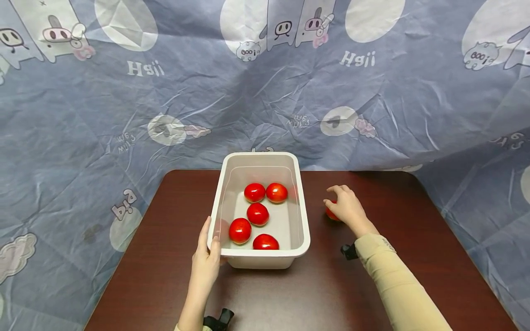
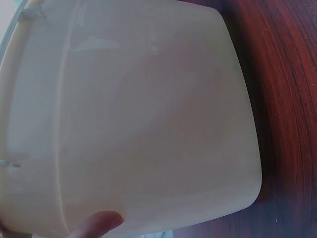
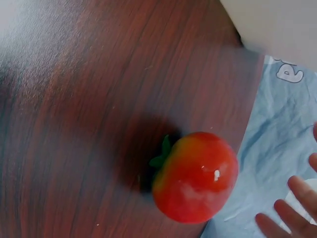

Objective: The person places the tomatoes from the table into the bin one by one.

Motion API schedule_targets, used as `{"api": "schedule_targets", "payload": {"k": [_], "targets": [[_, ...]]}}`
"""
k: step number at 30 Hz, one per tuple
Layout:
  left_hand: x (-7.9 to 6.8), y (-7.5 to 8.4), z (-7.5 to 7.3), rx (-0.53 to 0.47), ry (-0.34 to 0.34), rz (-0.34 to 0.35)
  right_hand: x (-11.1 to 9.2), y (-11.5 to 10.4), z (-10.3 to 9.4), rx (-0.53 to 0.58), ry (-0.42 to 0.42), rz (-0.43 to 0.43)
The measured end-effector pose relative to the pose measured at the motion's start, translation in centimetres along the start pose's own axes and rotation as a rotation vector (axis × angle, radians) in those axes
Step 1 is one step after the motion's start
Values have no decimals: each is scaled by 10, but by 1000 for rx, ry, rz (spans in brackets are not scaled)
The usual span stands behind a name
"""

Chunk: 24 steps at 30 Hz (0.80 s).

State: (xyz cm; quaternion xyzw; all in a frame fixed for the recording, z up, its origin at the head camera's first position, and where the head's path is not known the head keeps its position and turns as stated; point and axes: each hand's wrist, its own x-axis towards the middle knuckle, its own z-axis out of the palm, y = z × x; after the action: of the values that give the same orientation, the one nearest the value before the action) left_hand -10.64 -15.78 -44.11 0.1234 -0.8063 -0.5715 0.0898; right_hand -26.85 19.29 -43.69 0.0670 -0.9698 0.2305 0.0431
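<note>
A beige plastic bin (image 1: 304, 220) stands on the table with several red tomatoes (image 1: 257, 214) spread over its floor. My left hand (image 1: 205, 259) holds the bin's near left corner; the left wrist view shows a fingertip against the bin's outer wall (image 2: 158, 109). To the right of the bin, my right hand (image 1: 348, 207) hovers by another tomato (image 1: 332, 212), partly covering it in the head view. In the right wrist view this tomato (image 3: 195, 178) lies on the wood, its green leaves to one side, and the spread fingers (image 3: 297, 203) are apart from it.
The dark reddish-brown table (image 1: 165, 257) extends around the bin on both sides and in front. Behind it hangs a blue-grey printed cloth (image 1: 248, 105), also seen past the table's edge at left and right. Black straps (image 1: 349, 251) sit at both wrists.
</note>
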Motion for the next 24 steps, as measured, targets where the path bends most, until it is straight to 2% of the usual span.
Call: {"api": "schedule_targets", "payload": {"k": [11, 24], "targets": [[0, -2, 1, 21, 6, -5, 3, 11, 9, -36, -105, 27], [0, -2, 1, 26, 11, -11, 7, 26, 20, -51, -136, 58]]}}
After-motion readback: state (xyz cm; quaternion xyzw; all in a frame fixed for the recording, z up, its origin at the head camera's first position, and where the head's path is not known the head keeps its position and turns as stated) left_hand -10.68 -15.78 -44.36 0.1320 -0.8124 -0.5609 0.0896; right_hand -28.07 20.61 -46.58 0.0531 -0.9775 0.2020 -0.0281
